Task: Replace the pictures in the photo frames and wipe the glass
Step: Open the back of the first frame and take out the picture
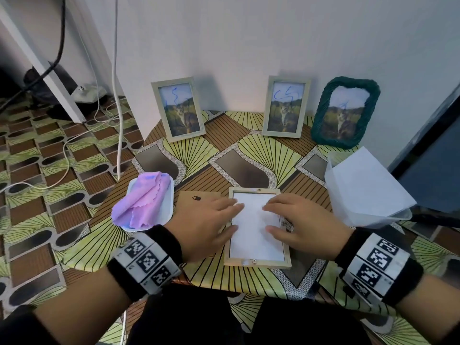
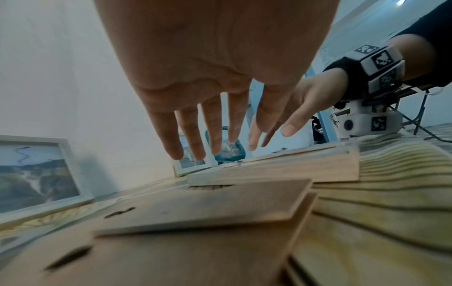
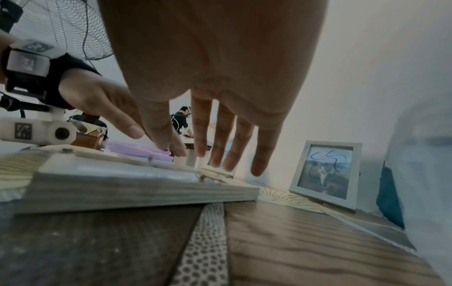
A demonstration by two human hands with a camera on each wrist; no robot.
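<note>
On the patterned table (image 1: 251,150), four photo frames: three upright against the wall, namely the left grey frame (image 1: 178,108), the right grey frame (image 1: 286,106) and a green woven frame (image 1: 344,113), each with a cat picture under blue scribbles; one wooden frame (image 1: 257,262) lying face-down at the near edge, white paper (image 1: 256,242) inside it. Two hands: left hand (image 1: 206,227) and right hand (image 1: 302,226), fingers straight and spread over the paper, gripping nothing. One backing board (image 2: 208,207) beside the frame, stepped in the left wrist view; one pink cloth (image 1: 144,197) on a white tray (image 1: 167,207); one clear container (image 1: 368,190). Only the right wrist view shows a distant person (image 3: 179,119) and a fan (image 3: 80,29).
</note>
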